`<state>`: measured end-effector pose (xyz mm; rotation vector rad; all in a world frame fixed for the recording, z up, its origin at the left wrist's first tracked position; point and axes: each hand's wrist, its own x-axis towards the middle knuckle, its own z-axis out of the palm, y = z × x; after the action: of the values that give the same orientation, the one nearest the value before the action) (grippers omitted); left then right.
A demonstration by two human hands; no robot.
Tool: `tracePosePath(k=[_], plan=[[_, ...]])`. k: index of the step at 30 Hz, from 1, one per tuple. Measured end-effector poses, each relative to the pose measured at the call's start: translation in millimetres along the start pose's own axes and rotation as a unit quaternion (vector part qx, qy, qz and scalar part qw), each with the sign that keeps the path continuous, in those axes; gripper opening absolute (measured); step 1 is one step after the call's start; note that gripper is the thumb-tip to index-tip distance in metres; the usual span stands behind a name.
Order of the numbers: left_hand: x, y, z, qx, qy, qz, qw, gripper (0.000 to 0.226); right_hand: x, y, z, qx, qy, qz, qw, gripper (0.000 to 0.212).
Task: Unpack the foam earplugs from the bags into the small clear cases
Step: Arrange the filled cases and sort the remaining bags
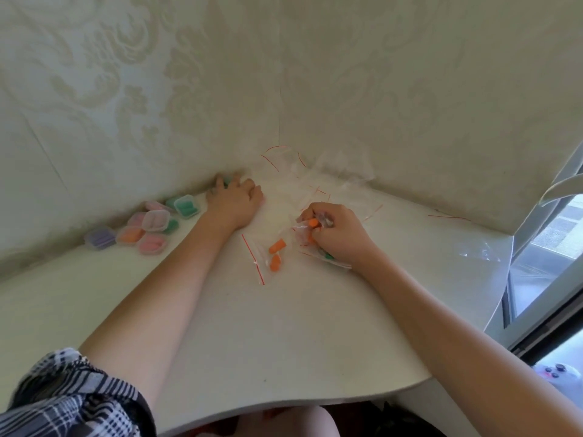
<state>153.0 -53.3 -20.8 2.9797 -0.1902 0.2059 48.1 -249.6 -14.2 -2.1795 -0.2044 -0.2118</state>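
Earplugs are spread across three spots on the white table (284, 326): two loose orange earplugs (276, 253) lie inside a small clear bag with a red strip (257, 260) near the middle, another orange earplug (313, 222) sits in the right hand (336, 230), and the rest already fill the closed cases (148, 227) grouped at about nine o'clock from that bag, against the wall. The right hand, at roughly two o'clock from the bag, is curled tight around a crumpled bag (303, 230) and pinches the orange plug at its mouth, probably to squeeze it out; a green piece (328, 255) peeks from under the heel of the hand, inside another bag pinned flat beneath it. The left hand (235, 200) reaches to about eleven o'clock, fingers bent over something teal at the wall's foot, likely fetching the next case, though whether it grips it I cannot tell. Emptied bags (303, 175) are heaped in the corner at twelve o'clock, seemingly pushed out of the working area. Filled cases sit to the left, so each hand seems to keep to its own side.
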Motion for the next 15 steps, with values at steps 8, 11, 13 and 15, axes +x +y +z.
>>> tracePosePath(k=[8, 11, 13, 15], plan=[[-54, -7, -11, -0.037, 0.072, -0.070, 0.994, 0.045, -5, -5, 0, -0.048, 0.022, -0.013, 0.999, 0.020], [-79, -9, -16, 0.019, 0.095, -0.053, 0.994, 0.048, -11, -11, 3, -0.140, 0.036, -0.056, 0.988, 0.020], [-94, -10, -22, 0.062, 0.108, -0.044, 0.991, 0.038, -15, -15, 5, -0.165, 0.047, -0.072, 0.982, 0.020], [-108, -9, -27, 0.116, 0.114, -0.025, 0.986, 0.031, -18, -19, 7, -0.174, 0.057, -0.072, 0.980, 0.022]])
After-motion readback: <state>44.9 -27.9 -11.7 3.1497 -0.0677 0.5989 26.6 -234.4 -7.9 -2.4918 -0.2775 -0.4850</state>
